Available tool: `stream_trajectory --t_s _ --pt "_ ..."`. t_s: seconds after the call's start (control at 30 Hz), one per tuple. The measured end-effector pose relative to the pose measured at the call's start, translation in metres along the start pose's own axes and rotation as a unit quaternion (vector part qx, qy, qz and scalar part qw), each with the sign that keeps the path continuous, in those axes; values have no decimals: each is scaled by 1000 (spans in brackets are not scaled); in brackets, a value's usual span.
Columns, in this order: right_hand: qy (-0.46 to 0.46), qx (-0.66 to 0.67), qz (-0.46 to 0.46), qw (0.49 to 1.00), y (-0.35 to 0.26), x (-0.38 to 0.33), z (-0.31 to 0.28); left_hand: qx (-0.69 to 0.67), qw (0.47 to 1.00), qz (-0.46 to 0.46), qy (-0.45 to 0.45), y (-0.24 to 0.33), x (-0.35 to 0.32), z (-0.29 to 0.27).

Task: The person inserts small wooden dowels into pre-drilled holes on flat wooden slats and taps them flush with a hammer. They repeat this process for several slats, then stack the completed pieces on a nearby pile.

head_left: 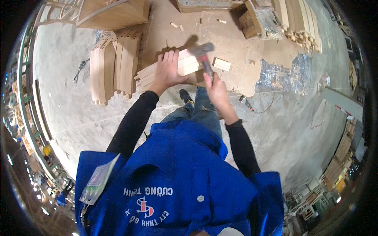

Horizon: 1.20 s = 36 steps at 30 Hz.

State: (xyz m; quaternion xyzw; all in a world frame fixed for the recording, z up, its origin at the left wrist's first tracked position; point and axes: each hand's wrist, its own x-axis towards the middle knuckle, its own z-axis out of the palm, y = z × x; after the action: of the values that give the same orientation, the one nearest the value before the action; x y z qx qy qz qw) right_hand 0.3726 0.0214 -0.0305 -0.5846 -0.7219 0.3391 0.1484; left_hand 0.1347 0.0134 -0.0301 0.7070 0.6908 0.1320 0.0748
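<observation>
Flat brown cardboard (238, 44) lies under long, pale wooden strips (188, 63) that the left hand (169, 70) grips across, likely to keep them still, while the right hand (217, 89) holds a grey-headed, dark-handled hammer (204, 59) near their end.

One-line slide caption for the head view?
Left hand on pale wooden slats, right hand gripping a blurred hammer.

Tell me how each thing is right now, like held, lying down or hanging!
Left hand: laid across wooden pieces; grip unclear.
Wooden pieces: lying side by side under that hand.
Right hand: closed around the hammer's handle.
Hammer: held, its head blurred.
Wooden pegs: loose, scattered.
Cardboard: spread flat under the pegs.
Wood pile at left: pieces stacked together.
Badge: tilted against the blue clothing.
</observation>
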Motion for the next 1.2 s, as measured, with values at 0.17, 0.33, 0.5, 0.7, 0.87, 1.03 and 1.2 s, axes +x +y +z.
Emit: stream_trajectory --t_s 0.17,0.33,0.5,0.7,0.87,1.03,1.2 --pt "-38 86 75 993 -39 8 -83 3 1000 -6 2 2 -2 -6" --pt "130 -173 97 971 29 39 -99 -24 999 -18 -17 4 -2 -11" --pt "176 -307 -105 929 52 51 -81 -107 994 -24 -23 9 -4 -41" --pt "152 -174 -195 953 49 48 -24 -367 930 31 14 19 -23 -103" --pt "146 -6 -18 989 18 48 -40 -472 879 69 20 28 -42 -154" --pt "76 335 -61 937 -68 32 -144 -515 855 51 -30 37 -52 -196" --pt "59 314 -253 913 -174 -27 -212 -487 869 64 -53 47 -54 -230"
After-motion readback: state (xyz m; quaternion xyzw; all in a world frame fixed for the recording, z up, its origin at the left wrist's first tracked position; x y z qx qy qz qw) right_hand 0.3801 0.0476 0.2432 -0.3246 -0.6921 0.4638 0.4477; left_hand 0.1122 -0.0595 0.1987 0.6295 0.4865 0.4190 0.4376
